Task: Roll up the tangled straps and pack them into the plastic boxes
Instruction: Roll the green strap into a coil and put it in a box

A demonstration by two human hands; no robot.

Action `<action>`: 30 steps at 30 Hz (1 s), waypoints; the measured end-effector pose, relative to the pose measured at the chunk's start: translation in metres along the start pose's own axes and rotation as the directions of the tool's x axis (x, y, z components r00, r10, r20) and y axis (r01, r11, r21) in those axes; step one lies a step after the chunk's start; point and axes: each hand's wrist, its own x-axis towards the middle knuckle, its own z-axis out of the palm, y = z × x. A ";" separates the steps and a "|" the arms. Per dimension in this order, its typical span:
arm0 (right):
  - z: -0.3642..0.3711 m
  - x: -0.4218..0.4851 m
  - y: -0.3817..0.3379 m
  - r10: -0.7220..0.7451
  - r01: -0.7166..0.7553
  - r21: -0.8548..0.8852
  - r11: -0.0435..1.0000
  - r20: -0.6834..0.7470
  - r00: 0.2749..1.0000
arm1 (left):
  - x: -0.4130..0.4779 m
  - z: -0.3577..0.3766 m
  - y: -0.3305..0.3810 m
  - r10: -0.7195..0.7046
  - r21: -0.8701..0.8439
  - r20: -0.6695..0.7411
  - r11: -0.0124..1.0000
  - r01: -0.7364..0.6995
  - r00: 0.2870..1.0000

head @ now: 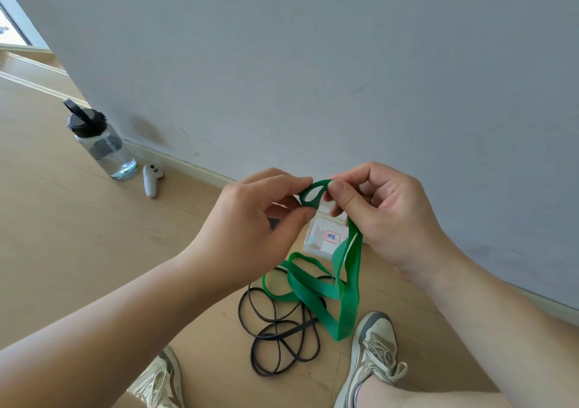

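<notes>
A wide green strap (346,285) hangs from both my hands and trails in loops onto the wooden floor. My left hand (250,225) pinches a small curled loop at the strap's top end. My right hand (385,213) pinches the same end from the right, thumb on top. Under the green strap lies a thin black strap (282,332) in tangled loops on the floor. A clear plastic box (322,238) with a red-framed label sits on the floor by the wall, partly hidden behind my hands.
A grey wall runs close behind the box. A water bottle (100,141) with a black lid and a white controller (151,180) stand at the left by the skirting. My two shoes (372,360) are at the bottom, either side of the black strap.
</notes>
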 end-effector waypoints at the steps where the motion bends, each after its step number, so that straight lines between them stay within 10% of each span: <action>1: 0.000 0.000 0.000 0.008 -0.008 -0.008 1.000 -0.006 1.000 | 0.000 0.001 -0.001 0.033 0.028 0.012 0.999 -0.033 0.999; 11: 0.020 -0.014 -0.013 0.143 -0.138 -0.063 0.989 0.085 0.986 | 0.009 0.003 -0.016 0.161 0.272 -0.085 0.953 -0.133 0.983; 21: 0.022 -0.011 -0.011 0.154 -0.151 0.068 0.986 -0.036 0.987 | -0.002 0.013 -0.011 -0.026 -0.017 -0.134 1.000 0.024 0.991; 30: 0.017 -0.005 -0.007 0.188 -0.183 0.067 0.981 -0.070 0.980 | -0.006 0.012 -0.015 0.048 0.054 0.027 0.997 -0.049 0.999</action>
